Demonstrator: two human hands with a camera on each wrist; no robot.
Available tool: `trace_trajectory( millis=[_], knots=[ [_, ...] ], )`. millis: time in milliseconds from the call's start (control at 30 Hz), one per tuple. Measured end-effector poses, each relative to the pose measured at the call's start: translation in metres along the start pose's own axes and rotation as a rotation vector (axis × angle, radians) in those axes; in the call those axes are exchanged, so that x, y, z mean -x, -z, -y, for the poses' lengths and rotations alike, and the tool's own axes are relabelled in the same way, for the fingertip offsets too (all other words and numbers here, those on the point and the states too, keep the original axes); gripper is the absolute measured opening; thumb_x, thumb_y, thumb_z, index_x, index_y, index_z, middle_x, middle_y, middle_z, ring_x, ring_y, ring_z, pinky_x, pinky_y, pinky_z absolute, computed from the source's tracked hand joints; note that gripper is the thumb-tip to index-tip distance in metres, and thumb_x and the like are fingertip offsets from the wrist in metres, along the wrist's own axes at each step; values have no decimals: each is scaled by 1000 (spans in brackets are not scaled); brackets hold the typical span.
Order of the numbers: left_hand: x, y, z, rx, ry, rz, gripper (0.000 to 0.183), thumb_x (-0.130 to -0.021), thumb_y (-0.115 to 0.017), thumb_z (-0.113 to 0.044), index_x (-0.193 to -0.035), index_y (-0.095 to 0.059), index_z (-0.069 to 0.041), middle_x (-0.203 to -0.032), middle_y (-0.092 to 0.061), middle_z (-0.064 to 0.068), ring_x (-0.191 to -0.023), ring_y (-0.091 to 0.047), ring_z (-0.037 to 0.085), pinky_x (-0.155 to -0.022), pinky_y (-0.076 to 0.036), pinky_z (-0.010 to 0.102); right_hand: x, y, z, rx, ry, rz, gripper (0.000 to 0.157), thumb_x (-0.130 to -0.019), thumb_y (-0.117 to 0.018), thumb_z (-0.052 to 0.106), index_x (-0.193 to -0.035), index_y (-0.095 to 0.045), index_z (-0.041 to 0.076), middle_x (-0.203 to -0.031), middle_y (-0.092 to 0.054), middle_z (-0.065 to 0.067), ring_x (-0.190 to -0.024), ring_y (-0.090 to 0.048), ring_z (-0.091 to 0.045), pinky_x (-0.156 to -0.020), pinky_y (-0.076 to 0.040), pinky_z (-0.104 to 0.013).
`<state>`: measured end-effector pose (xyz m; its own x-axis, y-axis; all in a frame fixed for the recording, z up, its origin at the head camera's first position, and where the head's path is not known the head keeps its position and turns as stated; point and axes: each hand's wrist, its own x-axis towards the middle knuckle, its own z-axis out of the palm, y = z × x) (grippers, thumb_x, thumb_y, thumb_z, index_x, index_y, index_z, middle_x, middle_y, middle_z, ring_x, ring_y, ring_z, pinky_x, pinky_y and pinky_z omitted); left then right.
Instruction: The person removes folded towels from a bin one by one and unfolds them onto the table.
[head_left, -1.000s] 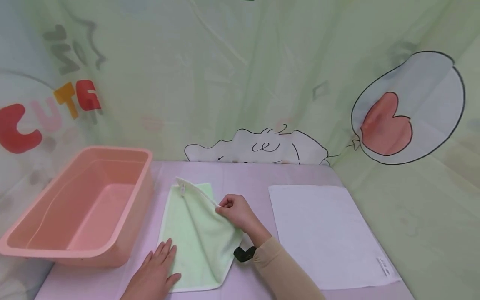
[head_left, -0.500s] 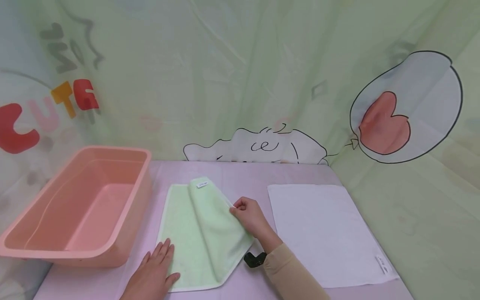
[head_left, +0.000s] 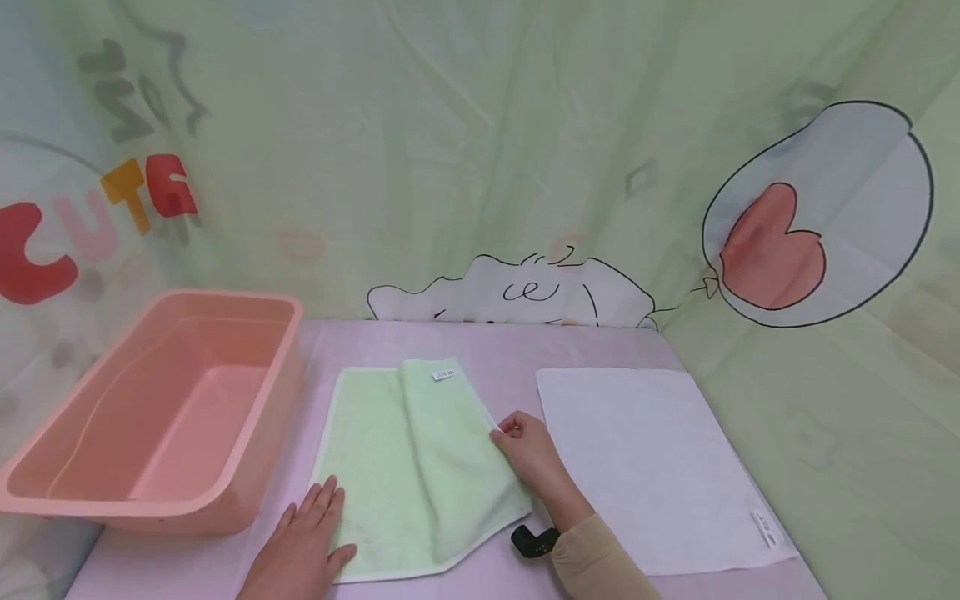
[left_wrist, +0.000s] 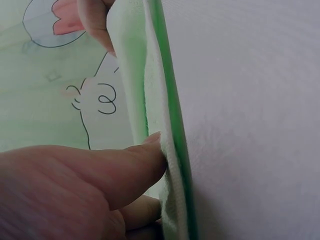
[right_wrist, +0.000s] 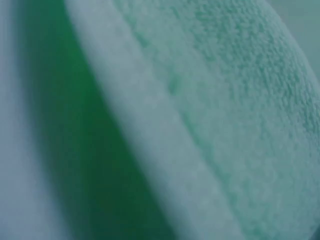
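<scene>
A pale green towel [head_left: 382, 467] with white edging lies on the table, its right half partly raised with a soft fold down the middle. A small white label shows near its far right corner. My left hand [head_left: 303, 533] rests with straight fingers on the towel's near left edge; the left wrist view has its thumb [left_wrist: 135, 167] lying by the white hem. My right hand [head_left: 534, 450] pinches the towel's right edge between thumb and fingers. Close up in the right wrist view, the towel's hem [right_wrist: 145, 130] fills the picture and the fingers are hidden.
A pink plastic basin [head_left: 262, 433] stands at the left of the table. To the right a white towel [head_left: 652, 467] lies flat, with a label at its near right corner. A printed curtain [head_left: 450, 167] closes off the back and sides.
My right hand has moved to the right and slightly nearer, drawing the green towel's edge along and spreading the cloth wider. My left hand has stayed in place.
</scene>
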<state>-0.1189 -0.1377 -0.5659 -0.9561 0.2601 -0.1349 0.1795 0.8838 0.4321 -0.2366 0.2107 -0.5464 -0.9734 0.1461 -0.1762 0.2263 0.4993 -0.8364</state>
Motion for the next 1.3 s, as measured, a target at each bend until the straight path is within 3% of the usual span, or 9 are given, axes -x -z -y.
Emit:
trace_trajectory(
  millis=[300, 500, 767, 1100, 1300],
  knots=[
    [1, 4, 1, -32, 13, -9, 82, -100, -74, -42, -160, -45, 4, -173, -37, 22, -161, -34, 47, -127, -28, 70, 8, 13, -13, 52, -23, -64, 14, -102, -71, 18, -98, -67, 5, -86, -68, -6, -78, -60, -17, -67, -49, -29],
    [2, 7, 1, -39, 25, -10, 82, -101, -72, -43, -161, -43, 4, -174, -35, 23, -161, -32, 47, -128, -27, 70, 8, 22, -19, 24, -17, -76, 14, -102, -70, 17, -100, -68, 3, -86, -70, -8, -75, -63, -16, -66, -51, -29],
    [3, 7, 3, -43, 29, -4, 81, -101, -73, -42, -161, -43, 4, -174, -35, 23, -161, -32, 47, -128, -27, 70, 13, 25, -27, 23, -78, -34, 16, -104, -68, 20, -104, -66, 5, -90, -73, -8, -76, -64, -16, -65, -51, -28],
    [3, 8, 5, -41, 19, -13, 81, -100, -74, -41, -160, -45, 4, -173, -36, 23, -161, -34, 47, -127, -28, 71, 26, 35, -30, -10, -116, 25, 15, -104, -68, 18, -104, -63, 4, -76, -60, -2, -69, -58, -15, -60, -48, -29],
    [4, 11, 5, -27, 32, 20, 82, -100, -73, -41, -161, -43, 4, -173, -35, 23, -161, -33, 48, -127, -25, 72, 35, 37, -32, -31, -166, 90, 13, -106, -66, 17, -107, -61, 6, -74, -59, -2, -58, -55, -15, -52, -44, -28]
  ],
)
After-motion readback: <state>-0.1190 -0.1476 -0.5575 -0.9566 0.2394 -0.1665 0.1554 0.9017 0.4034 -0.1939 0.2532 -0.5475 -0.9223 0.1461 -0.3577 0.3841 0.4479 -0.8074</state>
